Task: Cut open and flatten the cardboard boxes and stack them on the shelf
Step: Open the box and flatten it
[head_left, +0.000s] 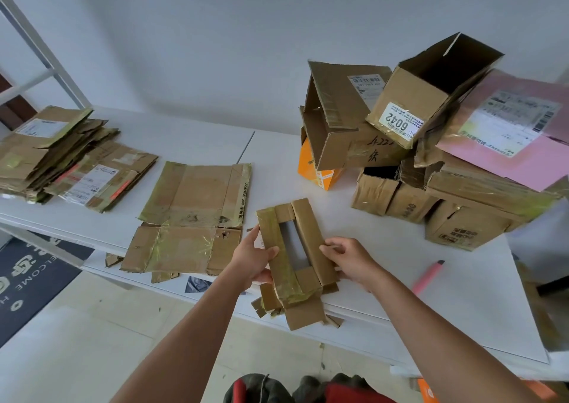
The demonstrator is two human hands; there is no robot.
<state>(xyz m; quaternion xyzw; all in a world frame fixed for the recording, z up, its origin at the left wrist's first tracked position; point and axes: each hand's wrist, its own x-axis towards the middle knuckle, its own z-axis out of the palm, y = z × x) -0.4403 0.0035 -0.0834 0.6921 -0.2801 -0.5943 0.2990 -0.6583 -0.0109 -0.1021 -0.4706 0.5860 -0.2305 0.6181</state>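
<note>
A small taped cardboard box [297, 248], opened at both ends so the table shows through it, is held over the front edge of the white table [277, 162]. My left hand [254, 256] grips its left side, thumb on top. My right hand [351, 259] grips its right side. One flattened box [191, 215] lies on the table left of my hands. At the far left sits a stack of flattened boxes [61, 153]. A pile of unflattened boxes [431, 144] fills the back right. A pink cutter [428, 276] lies on the table to the right of my right hand.
An orange box [317, 168] sits under the pile's left side. A pink flat sheet with a label [517, 135] lies at the far right. White shelf posts [37, 48] rise at the left. A dark doormat [34, 276] lies on the floor. Cardboard scraps [114, 259] lie near the table's edge.
</note>
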